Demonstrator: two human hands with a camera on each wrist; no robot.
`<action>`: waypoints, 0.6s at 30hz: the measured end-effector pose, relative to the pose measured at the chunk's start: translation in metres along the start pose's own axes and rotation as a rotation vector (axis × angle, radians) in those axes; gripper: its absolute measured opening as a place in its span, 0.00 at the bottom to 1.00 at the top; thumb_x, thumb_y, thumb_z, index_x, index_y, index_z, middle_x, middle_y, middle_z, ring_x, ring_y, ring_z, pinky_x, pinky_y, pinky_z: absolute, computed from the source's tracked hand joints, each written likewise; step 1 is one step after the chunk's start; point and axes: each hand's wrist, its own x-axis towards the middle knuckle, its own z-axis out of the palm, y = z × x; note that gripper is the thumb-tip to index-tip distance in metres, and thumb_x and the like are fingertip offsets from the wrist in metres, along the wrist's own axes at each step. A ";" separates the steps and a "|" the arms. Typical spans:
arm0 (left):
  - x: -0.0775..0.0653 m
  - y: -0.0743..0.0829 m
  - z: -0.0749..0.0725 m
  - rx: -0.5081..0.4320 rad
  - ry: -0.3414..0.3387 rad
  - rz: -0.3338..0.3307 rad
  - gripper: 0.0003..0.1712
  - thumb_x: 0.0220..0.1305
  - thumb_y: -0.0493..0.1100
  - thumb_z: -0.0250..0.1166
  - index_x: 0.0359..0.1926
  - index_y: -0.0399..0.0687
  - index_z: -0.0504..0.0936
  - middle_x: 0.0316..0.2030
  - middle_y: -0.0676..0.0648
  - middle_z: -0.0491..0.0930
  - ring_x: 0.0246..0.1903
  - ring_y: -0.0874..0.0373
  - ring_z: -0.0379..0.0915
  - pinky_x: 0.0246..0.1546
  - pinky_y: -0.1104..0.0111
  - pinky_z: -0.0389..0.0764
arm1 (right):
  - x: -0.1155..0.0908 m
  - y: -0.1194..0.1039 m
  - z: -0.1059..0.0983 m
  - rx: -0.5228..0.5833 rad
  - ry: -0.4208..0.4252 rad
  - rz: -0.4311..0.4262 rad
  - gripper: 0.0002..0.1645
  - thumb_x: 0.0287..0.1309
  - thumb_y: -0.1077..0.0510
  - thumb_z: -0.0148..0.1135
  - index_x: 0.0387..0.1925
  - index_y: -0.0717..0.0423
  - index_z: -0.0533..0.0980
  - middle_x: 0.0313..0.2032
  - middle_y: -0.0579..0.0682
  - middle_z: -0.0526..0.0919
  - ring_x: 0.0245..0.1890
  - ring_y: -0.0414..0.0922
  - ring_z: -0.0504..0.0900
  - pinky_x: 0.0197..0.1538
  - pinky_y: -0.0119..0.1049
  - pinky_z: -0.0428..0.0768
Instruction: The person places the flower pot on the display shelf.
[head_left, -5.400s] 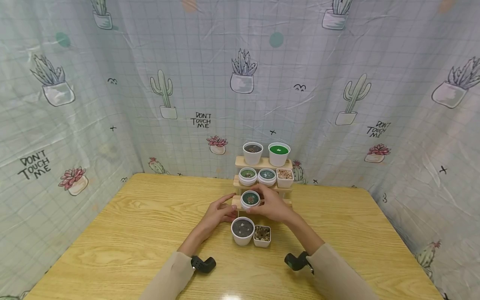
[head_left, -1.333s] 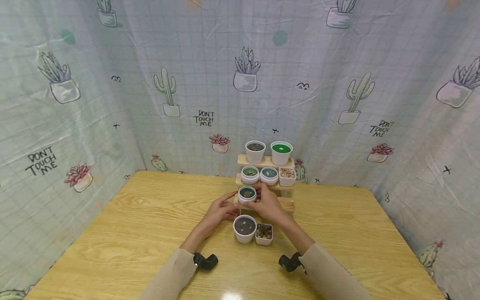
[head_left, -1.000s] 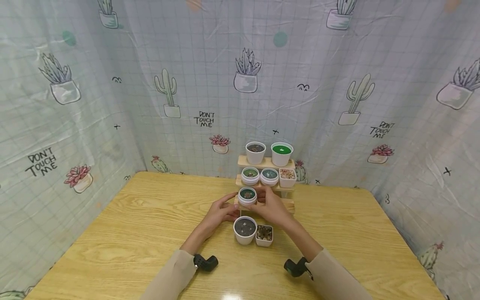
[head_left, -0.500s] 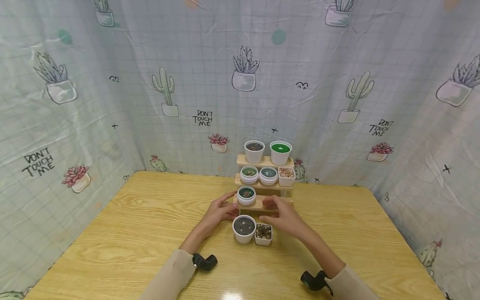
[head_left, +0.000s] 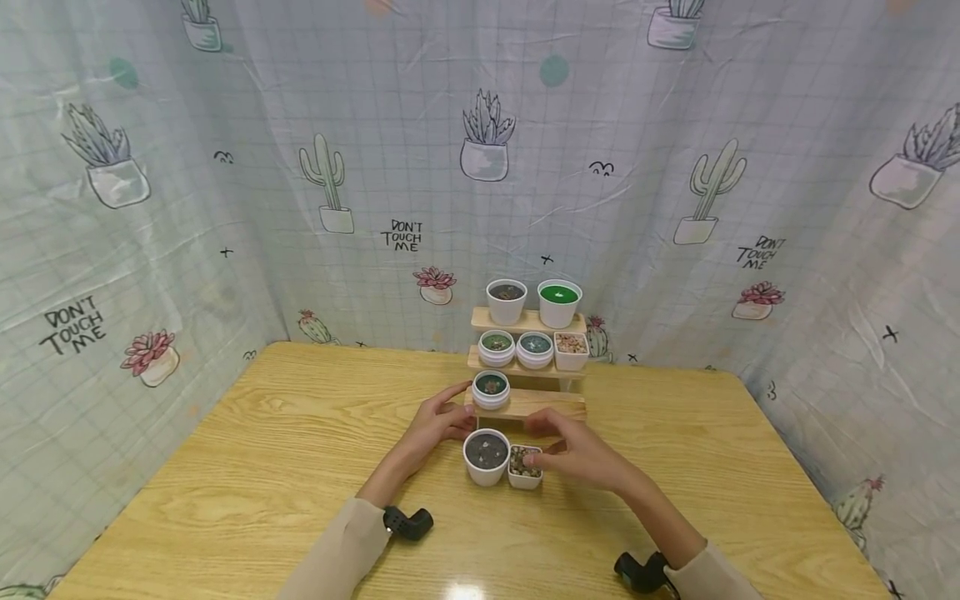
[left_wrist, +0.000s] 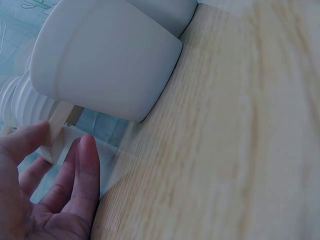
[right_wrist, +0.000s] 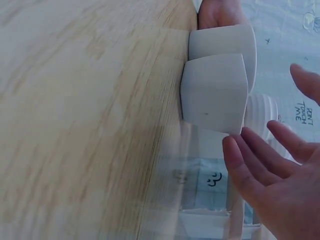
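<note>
My left hand [head_left: 431, 432] holds the left end of a three-step wooden stand [head_left: 543, 406], thumb and fingers about the lowest board's end [left_wrist: 57, 125]. On that board's left end sits a ridged round white pot [head_left: 491, 392] with a dark green fill and a small succulent. My right hand [head_left: 581, 450] is spread over a small square white pot [head_left: 524, 477] of pebbles, its thumb over the top in the head view. In the right wrist view the fingertips are right at the rim of the square pot [right_wrist: 215, 92], not closed round it.
A round white pot of grey soil [head_left: 486, 475] stands left of the square one, before the stand. The middle step carries two ridged pots [head_left: 496, 358] and a square pebble pot [head_left: 572, 362]; the top step carries a grey-filled pot [head_left: 506, 312] and a green-filled pot [head_left: 558, 312].
The ridged pot has been shifted to the left end of the lowest board and let go. My right hand has moved down and right to the square pot; my left hand has stayed.
</note>
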 end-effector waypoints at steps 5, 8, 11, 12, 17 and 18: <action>0.000 0.000 0.000 -0.001 0.002 -0.004 0.36 0.75 0.43 0.63 0.78 0.47 0.62 0.44 0.40 0.86 0.40 0.58 0.84 0.44 0.66 0.88 | -0.001 0.004 0.002 0.035 -0.054 -0.002 0.37 0.64 0.55 0.72 0.67 0.68 0.68 0.64 0.67 0.76 0.65 0.64 0.76 0.63 0.57 0.81; -0.001 0.000 0.000 0.003 -0.004 -0.007 0.36 0.75 0.44 0.63 0.79 0.47 0.62 0.44 0.40 0.86 0.40 0.58 0.84 0.45 0.66 0.88 | -0.002 0.008 0.004 0.042 -0.074 0.000 0.37 0.64 0.55 0.72 0.67 0.68 0.68 0.64 0.67 0.75 0.65 0.64 0.76 0.63 0.57 0.82; -0.002 0.000 0.000 0.006 -0.004 -0.014 0.36 0.75 0.44 0.63 0.79 0.46 0.61 0.44 0.41 0.86 0.40 0.58 0.84 0.45 0.66 0.88 | -0.003 0.012 0.006 0.046 -0.095 0.004 0.37 0.65 0.54 0.71 0.67 0.67 0.68 0.65 0.67 0.75 0.65 0.63 0.75 0.62 0.55 0.82; -0.003 0.000 0.000 0.005 -0.002 -0.015 0.36 0.75 0.44 0.63 0.79 0.46 0.61 0.44 0.41 0.86 0.40 0.58 0.84 0.45 0.66 0.88 | -0.004 0.013 0.006 0.048 -0.102 0.005 0.37 0.65 0.54 0.71 0.67 0.67 0.67 0.65 0.67 0.75 0.66 0.63 0.75 0.62 0.54 0.82; -0.003 0.000 0.001 -0.006 0.012 -0.009 0.36 0.75 0.44 0.63 0.78 0.47 0.62 0.43 0.42 0.86 0.40 0.59 0.84 0.44 0.67 0.88 | -0.004 0.014 0.006 0.049 -0.120 0.013 0.37 0.66 0.52 0.70 0.68 0.64 0.67 0.67 0.65 0.75 0.67 0.62 0.74 0.62 0.54 0.82; -0.003 0.000 0.001 -0.007 0.012 -0.006 0.36 0.75 0.44 0.63 0.78 0.47 0.62 0.43 0.42 0.86 0.40 0.59 0.84 0.44 0.67 0.88 | -0.004 0.014 0.006 0.048 -0.123 0.015 0.37 0.66 0.52 0.70 0.68 0.64 0.67 0.67 0.65 0.74 0.67 0.62 0.74 0.62 0.54 0.82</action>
